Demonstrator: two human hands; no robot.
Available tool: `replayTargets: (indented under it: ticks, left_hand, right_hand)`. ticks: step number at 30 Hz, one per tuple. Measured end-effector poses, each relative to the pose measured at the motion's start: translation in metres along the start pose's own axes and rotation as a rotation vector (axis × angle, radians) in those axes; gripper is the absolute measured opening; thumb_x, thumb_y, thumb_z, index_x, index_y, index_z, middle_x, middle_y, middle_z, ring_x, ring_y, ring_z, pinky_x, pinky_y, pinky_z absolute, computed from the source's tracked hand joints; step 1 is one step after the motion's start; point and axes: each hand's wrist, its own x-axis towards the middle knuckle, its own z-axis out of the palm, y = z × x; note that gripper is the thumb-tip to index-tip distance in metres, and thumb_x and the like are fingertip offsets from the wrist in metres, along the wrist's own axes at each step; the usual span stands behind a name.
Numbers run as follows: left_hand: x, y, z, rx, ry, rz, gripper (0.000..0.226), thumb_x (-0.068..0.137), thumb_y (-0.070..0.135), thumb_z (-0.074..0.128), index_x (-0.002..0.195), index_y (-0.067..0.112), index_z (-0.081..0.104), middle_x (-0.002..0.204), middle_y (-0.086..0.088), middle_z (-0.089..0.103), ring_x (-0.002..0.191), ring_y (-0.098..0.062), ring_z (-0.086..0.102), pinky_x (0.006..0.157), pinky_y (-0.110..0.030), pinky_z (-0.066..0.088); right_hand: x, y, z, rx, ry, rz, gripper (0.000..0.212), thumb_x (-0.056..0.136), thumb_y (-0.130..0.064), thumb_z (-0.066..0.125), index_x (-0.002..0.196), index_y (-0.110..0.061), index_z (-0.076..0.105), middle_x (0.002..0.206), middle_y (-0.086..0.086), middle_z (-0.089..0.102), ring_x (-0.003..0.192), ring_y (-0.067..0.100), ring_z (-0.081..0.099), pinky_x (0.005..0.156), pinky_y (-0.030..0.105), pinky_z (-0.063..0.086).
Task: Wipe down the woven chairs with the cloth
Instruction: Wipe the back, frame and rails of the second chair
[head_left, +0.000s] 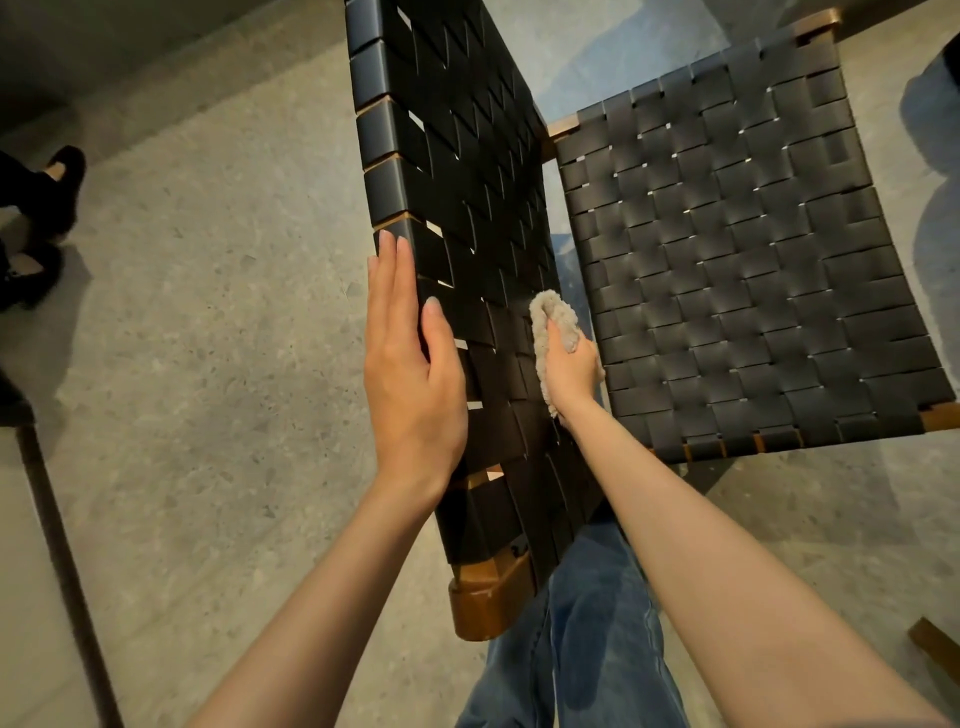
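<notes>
Left hand (410, 374) open and flat, just at 9 o'clock of the frame's centre: fingers straight and together along the outer edge of the backrest (467, 156), thumb laid on the woven face. Right hand (569, 371) just at 3 o'clock of centre, curled round one cloth (558, 317), pale and fluffy, wrapped over the fingertips and pressed against the same woven face, about midway along it. Two hands, one cloth, one chair (675, 322) counted: black straps woven over a brown wooden frame (485, 603), backrest running from 12 o'clock down to 6, seat (753, 234) spread at 2 o'clock, touched by neither hand. Blue jeans (587, 623) at 5 o'clock, below the backrest's near end. Speckled grey floor (208, 312) under everything. Two black shoes (65, 166) at the 9 o'clock edge, on another person's feet. One dark pole (57, 545) slanting at 8 o'clock.
</notes>
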Motion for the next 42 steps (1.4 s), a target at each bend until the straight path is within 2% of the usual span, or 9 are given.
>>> replayTargets:
  ticks: [5, 11, 15, 19, 23, 27, 32, 38, 42]
  left_hand:
    - [-0.001, 0.001, 0.000, 0.002, -0.003, -0.001, 0.048, 0.102, 0.015, 0.036, 0.149, 0.015, 0.025, 0.157, 0.005, 0.020, 0.144, -0.003, 0.013, 0.117, -0.021, 0.013]
    - [-0.001, 0.005, -0.002, 0.019, -0.012, -0.003, 0.048, 0.102, 0.013, 0.035, 0.149, 0.014, 0.024, 0.157, 0.003, 0.019, 0.145, -0.006, 0.011, 0.117, -0.018, 0.011]
    - [-0.002, 0.008, -0.003, 0.030, -0.012, 0.001, 0.048, 0.102, 0.013, 0.035, 0.148, 0.013, 0.025, 0.157, 0.002, 0.020, 0.145, -0.008, 0.012, 0.117, -0.020, 0.011]
    - [-0.002, 0.008, -0.003, 0.050, -0.012, -0.006, 0.048, 0.102, 0.015, 0.035, 0.149, 0.014, 0.024, 0.157, 0.004, 0.020, 0.145, -0.006, 0.012, 0.117, -0.018, 0.010]
    - [-0.002, 0.006, -0.003, 0.030, -0.022, -0.016, 0.049, 0.102, 0.016, 0.035, 0.149, 0.015, 0.023, 0.157, 0.006, 0.018, 0.144, -0.004, 0.011, 0.116, -0.015, 0.008]
    - [-0.002, 0.006, -0.003, 0.013, -0.018, -0.010, 0.048, 0.102, 0.016, 0.035, 0.149, 0.016, 0.023, 0.157, 0.006, 0.018, 0.144, -0.004, 0.011, 0.115, -0.014, 0.008]
    - [-0.002, 0.006, -0.003, 0.013, -0.019, -0.011, 0.048, 0.103, 0.016, 0.034, 0.149, 0.016, 0.022, 0.157, 0.005, 0.018, 0.145, -0.005, 0.010, 0.113, -0.011, 0.006]
    - [-0.002, 0.013, -0.007, -0.050, -0.025, -0.059, 0.044, 0.103, 0.016, 0.031, 0.147, 0.015, 0.028, 0.156, 0.003, 0.023, 0.144, -0.006, 0.016, 0.117, -0.021, 0.014]
    - [0.008, 0.014, -0.017, -0.147, -0.018, -0.117, 0.041, 0.101, 0.007, 0.032, 0.141, 0.014, 0.041, 0.149, 0.000, 0.037, 0.138, -0.007, 0.030, 0.114, -0.019, 0.023]
  right_hand:
    - [-0.017, 0.004, -0.008, -0.024, -0.008, 0.105, 0.040, 0.096, -0.051, 0.041, 0.115, -0.021, 0.059, 0.127, 0.009, 0.054, 0.120, 0.032, 0.047, 0.100, 0.043, 0.042]
    - [-0.117, -0.045, -0.024, 0.221, -0.176, -0.203, 0.015, 0.087, -0.053, 0.056, 0.098, -0.045, 0.049, 0.112, -0.008, 0.056, 0.096, 0.002, 0.057, 0.071, 0.018, 0.047]
    - [-0.154, -0.051, -0.028, 0.204, -0.160, -0.351, 0.013, 0.087, -0.051, 0.054, 0.097, -0.049, 0.045, 0.118, -0.006, 0.054, 0.108, 0.014, 0.054, 0.084, 0.035, 0.052]
    - [-0.147, -0.023, -0.033, 0.172, -0.099, -0.336, 0.008, 0.087, -0.053, 0.053, 0.092, -0.050, 0.047, 0.111, -0.009, 0.055, 0.105, 0.011, 0.054, 0.079, 0.026, 0.049]
    - [-0.107, 0.023, -0.040, 0.107, -0.055, -0.123, 0.025, 0.092, -0.046, 0.053, 0.107, -0.028, 0.057, 0.114, 0.002, 0.058, 0.107, 0.018, 0.055, 0.080, 0.026, 0.046]
    - [-0.078, 0.047, -0.046, 0.075, -0.011, 0.120, 0.039, 0.097, -0.037, 0.048, 0.117, -0.005, 0.057, 0.124, 0.016, 0.055, 0.114, 0.031, 0.052, 0.097, 0.048, 0.045]
    - [-0.111, 0.028, -0.043, 0.169, -0.057, 0.057, 0.029, 0.089, -0.047, 0.058, 0.110, -0.027, 0.054, 0.122, 0.006, 0.058, 0.106, 0.018, 0.057, 0.081, 0.029, 0.050]
    - [-0.164, -0.032, -0.041, 0.158, -0.226, -0.119, 0.023, 0.069, -0.077, 0.053, 0.088, -0.074, 0.040, 0.121, -0.012, 0.041, 0.113, 0.014, 0.038, 0.087, 0.036, 0.041]
    - [-0.160, -0.068, -0.026, 0.093, -0.213, -0.254, 0.051, 0.077, -0.070, 0.049, 0.121, -0.045, 0.044, 0.122, -0.016, 0.032, 0.112, 0.010, 0.029, 0.093, 0.039, 0.039]
